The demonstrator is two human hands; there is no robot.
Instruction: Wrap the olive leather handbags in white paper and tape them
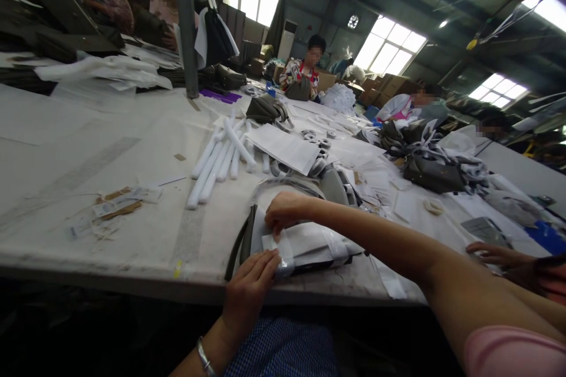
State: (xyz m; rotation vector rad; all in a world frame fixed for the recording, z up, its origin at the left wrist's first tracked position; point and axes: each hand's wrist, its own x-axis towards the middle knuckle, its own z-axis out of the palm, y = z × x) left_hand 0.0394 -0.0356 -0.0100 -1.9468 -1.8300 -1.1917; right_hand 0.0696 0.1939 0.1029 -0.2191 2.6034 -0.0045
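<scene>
"Pink sleeve [513, 350] filling the corner lol. What step is this?"

"Wrapping, I'd guess: dark handbag [248, 238] near the front edge of the table [110, 241], white paper [309, 238] over it, clear tape [338, 247] across that."

"And the hands?"

"Left hand [252, 280] has its fingers together on the paper's near edge (thumb's hidden, so no clue if it's pinching). Right hand [285, 212] is curled, fingertips down on the paper; can't tell if they're clamped."

"Next move calls for?"

"Imo, keeping that edge flat while the right presses."
</scene>
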